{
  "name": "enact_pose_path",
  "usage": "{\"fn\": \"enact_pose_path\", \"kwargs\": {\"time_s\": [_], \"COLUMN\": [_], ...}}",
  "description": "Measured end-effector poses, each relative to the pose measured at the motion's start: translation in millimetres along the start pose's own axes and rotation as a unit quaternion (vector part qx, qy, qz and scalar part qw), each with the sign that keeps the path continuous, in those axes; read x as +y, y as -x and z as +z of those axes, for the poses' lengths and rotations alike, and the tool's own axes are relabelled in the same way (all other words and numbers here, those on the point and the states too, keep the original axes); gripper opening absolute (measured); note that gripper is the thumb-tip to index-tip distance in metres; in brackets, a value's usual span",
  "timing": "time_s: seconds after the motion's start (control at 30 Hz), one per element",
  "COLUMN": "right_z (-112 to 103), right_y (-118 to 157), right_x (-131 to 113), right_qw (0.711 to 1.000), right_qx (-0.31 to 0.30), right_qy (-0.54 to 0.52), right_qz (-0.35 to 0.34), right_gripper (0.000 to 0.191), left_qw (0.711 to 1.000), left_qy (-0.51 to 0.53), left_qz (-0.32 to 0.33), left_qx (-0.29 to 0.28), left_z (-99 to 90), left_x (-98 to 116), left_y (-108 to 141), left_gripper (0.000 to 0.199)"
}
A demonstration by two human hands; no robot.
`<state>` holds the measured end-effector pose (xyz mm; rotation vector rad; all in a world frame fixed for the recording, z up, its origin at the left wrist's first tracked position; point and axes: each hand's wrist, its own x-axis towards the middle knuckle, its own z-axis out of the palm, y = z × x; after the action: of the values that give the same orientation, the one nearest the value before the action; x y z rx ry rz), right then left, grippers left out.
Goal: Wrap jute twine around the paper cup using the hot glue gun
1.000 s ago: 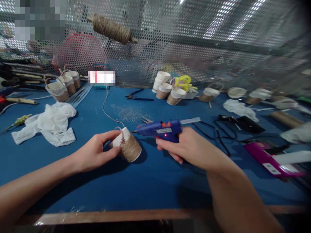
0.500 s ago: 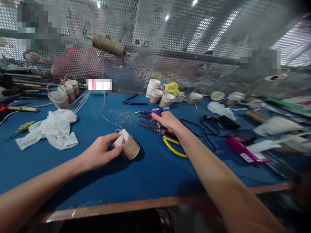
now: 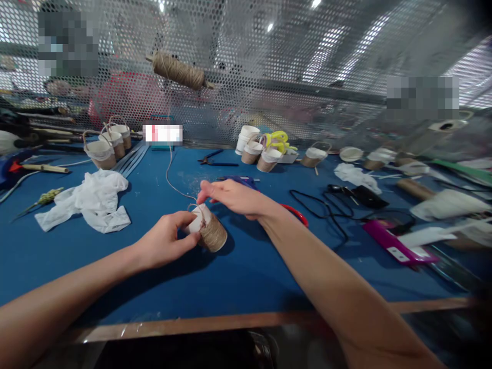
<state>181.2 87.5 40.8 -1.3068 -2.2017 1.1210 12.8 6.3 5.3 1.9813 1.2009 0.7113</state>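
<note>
A small cup (image 3: 214,237) wrapped in brown twine, with a white rim, lies tilted on its side on the blue table. My left hand (image 3: 165,238) grips its white rim between thumb and fingers. A loose strand of twine (image 3: 169,177) runs across the table to the handle loop by the rim. Just above that loop, my right hand (image 3: 238,197) reaches in with extended fingers; whether the fingertips touch the twine is unclear. Behind it lies the blue glue gun (image 3: 246,180), partly covered by the hand. Red-handled scissors (image 3: 295,214) show beyond my right wrist.
Several finished-looking small baskets (image 3: 100,154) stand at the back left, others (image 3: 269,160) at the back centre. Pliers (image 3: 217,160) and a crumpled white cloth (image 3: 90,200) lie on the table. A twine spool (image 3: 179,70) hangs on the mesh. A purple device (image 3: 395,243) and black cords are at right.
My right hand has let go of the glue gun, leaving it on the table, and moved left to the cup's rim. My left hand keeps its grip. The view has shifted slightly.
</note>
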Motion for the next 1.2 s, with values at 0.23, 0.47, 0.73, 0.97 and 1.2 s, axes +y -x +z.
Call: {"fn": "enact_pose_path", "kwargs": {"time_s": [0.23,0.47,0.73,0.97,1.2], "right_z": [13,13,20,23,24], "right_y": [10,37,46,48,50], "right_x": [-16,-7,11,16,16], "right_qw": [0.994,0.983,0.973,0.97,0.97], "right_qx": [-0.078,0.075,0.151,0.152,0.151], "right_qy": [-0.079,-0.16,-0.164,-0.185,-0.182], "right_qz": [-0.009,-0.053,-0.057,-0.051,-0.058], "right_gripper": [0.013,0.018,0.02,0.019,0.019], "left_qw": [1.0,0.998,0.994,0.993,0.992], "left_qy": [0.007,0.05,0.108,0.121,0.128], "left_qz": [0.005,-0.026,-0.029,-0.012,0.002], "left_qx": [0.0,-0.007,-0.002,-0.005,-0.011], "left_z": [0.9,1.4,2.9,3.8,3.5], "left_x": [-1,-4,0,0,-2], "left_y": [1,3,4,4,5], "left_gripper": [0.019,0.022,0.02,0.018,0.019]}}
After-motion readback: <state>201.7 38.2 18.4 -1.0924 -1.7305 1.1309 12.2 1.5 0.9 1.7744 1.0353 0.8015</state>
